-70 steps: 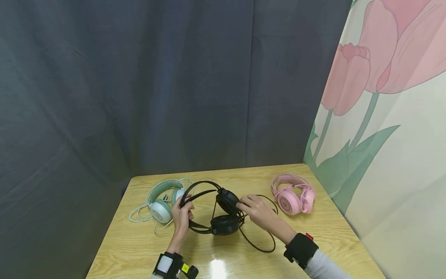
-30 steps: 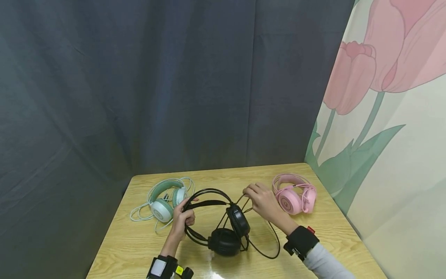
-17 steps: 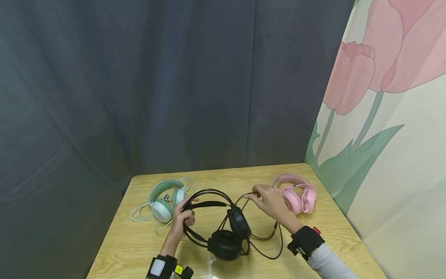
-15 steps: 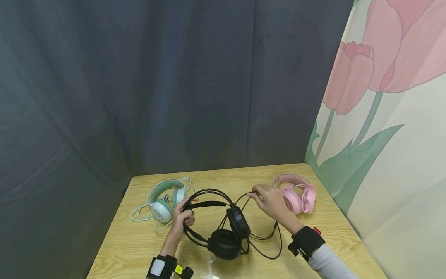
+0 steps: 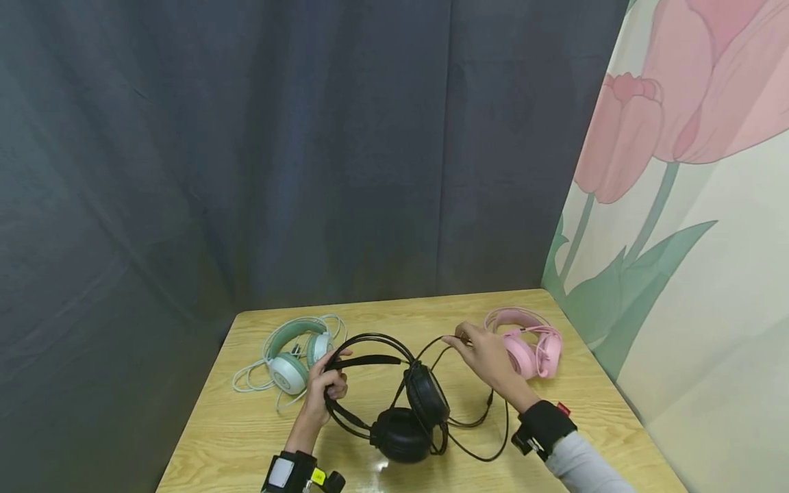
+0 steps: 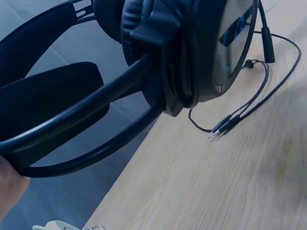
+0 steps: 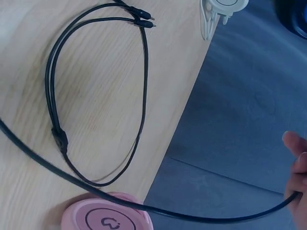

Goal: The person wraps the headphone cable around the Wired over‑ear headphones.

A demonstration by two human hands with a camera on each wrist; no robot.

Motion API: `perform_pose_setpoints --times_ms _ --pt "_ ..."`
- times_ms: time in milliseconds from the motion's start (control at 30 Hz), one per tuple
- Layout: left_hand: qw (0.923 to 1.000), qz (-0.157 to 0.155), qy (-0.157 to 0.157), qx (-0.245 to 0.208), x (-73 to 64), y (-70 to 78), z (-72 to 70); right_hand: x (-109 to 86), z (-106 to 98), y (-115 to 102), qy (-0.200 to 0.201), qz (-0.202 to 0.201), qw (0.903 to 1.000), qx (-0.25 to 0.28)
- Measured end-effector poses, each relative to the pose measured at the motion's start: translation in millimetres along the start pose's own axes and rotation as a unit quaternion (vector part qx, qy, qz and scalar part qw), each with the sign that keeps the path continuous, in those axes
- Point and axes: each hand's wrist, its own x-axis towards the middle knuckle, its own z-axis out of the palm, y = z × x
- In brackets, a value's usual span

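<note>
In the head view, my left hand point(image 5: 322, 392) grips the headband of a black pair of headphones point(image 5: 402, 435), held over the table with both ear cups hanging toward the right. My right hand point(image 5: 489, 357) pinches the headphones' thin black cable point(image 7: 211, 220) to the right of the cups, drawing a loop of it upward. Two small plugs point(image 7: 144, 19) at the cable's split end lie over the wood in the right wrist view. In the left wrist view, the headband arms and one ear cup point(image 6: 192, 52) fill the upper part, with only a bit of my hand showing.
Mint-and-white headphones point(image 5: 288, 373) with a white cord lie on the wooden table point(image 5: 216, 438), just left of my left hand. Pink headphones point(image 5: 546, 349) lie at the right, partly covered by my right hand. A dark curtain point(image 5: 345, 171) hangs behind, and a tulip-patterned wall point(image 5: 696, 308) stands right.
My right hand has left the ear cup and moved up and right, pulling the cable out into a loop. The black headphones have shifted slightly right and lower, still in my left hand.
</note>
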Motion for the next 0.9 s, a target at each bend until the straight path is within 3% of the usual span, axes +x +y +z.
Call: perform_pose_setpoints --times_ms 167,267,500,667,900 --pt "0.999 0.002 0.003 -0.045 1.9 0.3 -0.4 -1.0 4 0 0.011 -0.029 0.9995 0.008" --pt "0.9978 0.002 0.002 -0.067 2.3 -0.1 -0.2 -3.0 8 -2 -0.004 -0.046 0.9989 0.009" --pt "0.9891 0.005 -0.004 -0.147 3.6 -2.7 -0.4 -9.6 15 -7 -0.083 -0.086 0.9919 0.043" --pt "0.9797 0.011 0.0 -0.2 3.9 -5.5 -2.3 -13.3 21 -10 -0.134 -0.102 0.985 0.038" --pt "0.9685 0.006 0.011 -0.249 4.1 -4.3 -3.1 -21.7 25 -11 -0.113 -0.1 0.9883 0.024"
